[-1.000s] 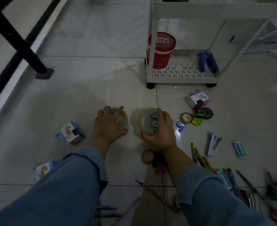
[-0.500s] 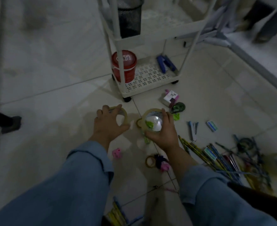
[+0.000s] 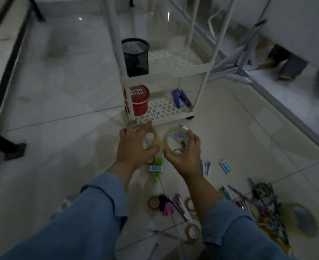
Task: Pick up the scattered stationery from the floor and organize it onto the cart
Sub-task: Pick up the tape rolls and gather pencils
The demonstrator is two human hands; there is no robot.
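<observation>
My left hand [image 3: 132, 147] grips a clear tape roll [image 3: 154, 136], held up off the floor. My right hand [image 3: 186, 155] grips a second clear tape roll [image 3: 167, 136] beside it. Both rolls hang just in front of the white cart [image 3: 166, 73], near its bottom shelf [image 3: 164, 109]. On the floor below lie small tape rolls [image 3: 153, 202], a green item [image 3: 156, 168], a pink item [image 3: 168, 211], a small box [image 3: 226, 167] and a heap of pens and pencils [image 3: 258, 201].
The cart's bottom shelf carries a red tub [image 3: 137, 100] and a blue stapler [image 3: 181, 98]; the middle shelf has a black mesh cup [image 3: 135, 57]. A large tape roll [image 3: 299, 218] lies at right. A black table leg [image 3: 2, 145] stands left. A person's feet [image 3: 284, 66] are at far right.
Both hands have lifted the two tape rolls off the floor and carried them toward the cart. The view has tilted up, showing the cart's middle shelf.
</observation>
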